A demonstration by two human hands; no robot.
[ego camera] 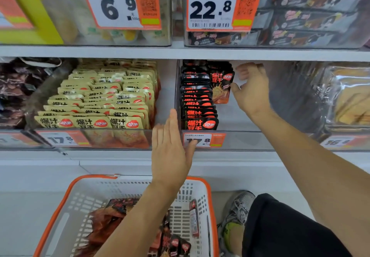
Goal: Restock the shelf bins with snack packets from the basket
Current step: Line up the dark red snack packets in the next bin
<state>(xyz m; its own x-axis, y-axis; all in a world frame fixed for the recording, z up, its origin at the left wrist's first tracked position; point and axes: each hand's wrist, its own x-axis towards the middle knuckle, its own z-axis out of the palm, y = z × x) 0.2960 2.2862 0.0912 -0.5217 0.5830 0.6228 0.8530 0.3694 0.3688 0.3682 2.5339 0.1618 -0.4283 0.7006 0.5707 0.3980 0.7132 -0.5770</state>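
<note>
Snack packets in black wrappers (198,104) fill one row along the left side of a clear shelf bin (246,136) on the middle shelf; the rest of that bin, to the right of the row, looks bare. My right hand (250,90) reaches into the bin and touches one upright black packet (221,85) at the back, thumb and fingertips at its right edge; I cannot tell whether the fingers pinch it or only steady it. My left hand (170,150) is flat, fingers straight and together, held at the bin's front left corner near the price tag (204,139), gripping nothing.

Below, the white basket with an orange rim (208,192) sits on the floor and holds more packets (112,220), dark red and black, heaped in its bottom. The neighbouring bin of beige packets (100,100) to the left looks nearly full.

My judgement: the job is partly done. One row stands in place, and most of the black-packet bin and the basket's load are left.
</note>
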